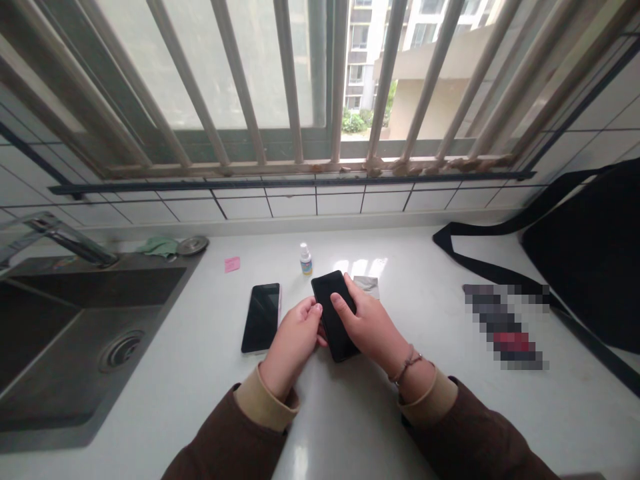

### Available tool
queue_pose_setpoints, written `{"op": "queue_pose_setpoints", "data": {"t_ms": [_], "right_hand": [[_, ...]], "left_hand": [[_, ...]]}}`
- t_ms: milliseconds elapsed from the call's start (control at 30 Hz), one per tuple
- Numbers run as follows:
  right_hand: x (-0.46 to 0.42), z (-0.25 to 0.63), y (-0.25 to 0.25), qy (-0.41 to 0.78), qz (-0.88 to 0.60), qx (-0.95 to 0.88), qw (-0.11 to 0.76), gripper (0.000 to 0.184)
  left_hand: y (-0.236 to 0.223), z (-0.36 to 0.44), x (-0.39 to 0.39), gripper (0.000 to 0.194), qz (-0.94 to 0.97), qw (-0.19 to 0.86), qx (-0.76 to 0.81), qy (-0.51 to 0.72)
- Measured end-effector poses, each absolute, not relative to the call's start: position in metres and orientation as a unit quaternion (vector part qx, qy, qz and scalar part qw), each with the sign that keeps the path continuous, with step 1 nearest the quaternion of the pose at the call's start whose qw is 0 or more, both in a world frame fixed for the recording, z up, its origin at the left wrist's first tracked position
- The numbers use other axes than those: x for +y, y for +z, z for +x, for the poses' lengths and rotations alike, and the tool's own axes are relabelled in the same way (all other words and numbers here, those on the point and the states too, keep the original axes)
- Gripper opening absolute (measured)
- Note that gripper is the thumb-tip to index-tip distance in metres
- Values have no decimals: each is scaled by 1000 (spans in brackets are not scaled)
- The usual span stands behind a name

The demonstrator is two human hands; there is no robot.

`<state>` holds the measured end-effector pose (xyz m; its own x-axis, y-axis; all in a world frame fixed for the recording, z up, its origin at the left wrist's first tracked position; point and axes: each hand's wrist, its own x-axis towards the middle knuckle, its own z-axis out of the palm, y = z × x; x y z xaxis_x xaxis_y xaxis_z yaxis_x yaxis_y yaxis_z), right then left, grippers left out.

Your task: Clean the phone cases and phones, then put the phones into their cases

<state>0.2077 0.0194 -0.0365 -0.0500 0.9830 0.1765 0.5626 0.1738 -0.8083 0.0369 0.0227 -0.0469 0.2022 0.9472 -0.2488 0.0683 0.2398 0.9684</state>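
A black smartphone (pixel 336 327) is held between my two hands just above the white counter, its dark screen facing up. My left hand (pixel 296 330) grips its left edge, with the thumb at the side. Around the right edge wraps my right hand (pixel 367 320), thumb lying over the screen. A second phone (pixel 261 319) with a dark screen and pale edge lies flat to the left of my left hand. Behind the held phone stands a small white spray bottle (pixel 305 259) with a coloured label. A grey-white cloth or packet (pixel 367 287) is partly hidden behind my right hand.
A pink paper slip (pixel 232 265) lies left of the bottle. At the left is a dark sink (pixel 165 287) with a chrome faucet (pixel 75 240), green cloth (pixel 159 247) and metal strainer (pixel 193 245). A black bag (pixel 590 260) with a strap sits right, near a blurred-out item (pixel 505 327).
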Motion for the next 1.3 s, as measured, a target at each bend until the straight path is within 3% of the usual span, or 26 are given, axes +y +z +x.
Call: {"op": "queue_pose_setpoints", "data": {"t_ms": [200, 367, 567, 733, 900, 1000, 1067, 1200, 1300], "right_hand": [[18, 213, -34, 204, -599, -712, 304, 70], [20, 216, -30, 166, -629, -715, 254, 58], [20, 219, -24, 206, -629, -697, 276, 45], [21, 221, -24, 206, -643, -680, 286, 48], [22, 220, -25, 191, -607, -685, 354, 46], [23, 219, -29, 250, -613, -621, 419, 42], [25, 219, -34, 311, -616, -573, 443, 48], [29, 218, -42, 445, -571, -534, 437, 68], [30, 218, -45, 475, -565, -505, 447, 70]], "left_hand": [[-43, 37, 22, 34, 520, 560, 533, 363], [-39, 38, 21, 33, 524, 550, 546, 354], [-44, 39, 20, 33, 509, 545, 558, 365], [-45, 39, 20, 33, 507, 539, 559, 375], [-39, 36, 20, 35, 517, 504, 555, 414], [-32, 34, 19, 35, 532, 500, 542, 417], [-25, 35, 17, 34, 546, 505, 531, 406], [-16, 39, 14, 30, 568, 515, 516, 382], [-14, 41, 14, 29, 568, 541, 495, 373]]}}
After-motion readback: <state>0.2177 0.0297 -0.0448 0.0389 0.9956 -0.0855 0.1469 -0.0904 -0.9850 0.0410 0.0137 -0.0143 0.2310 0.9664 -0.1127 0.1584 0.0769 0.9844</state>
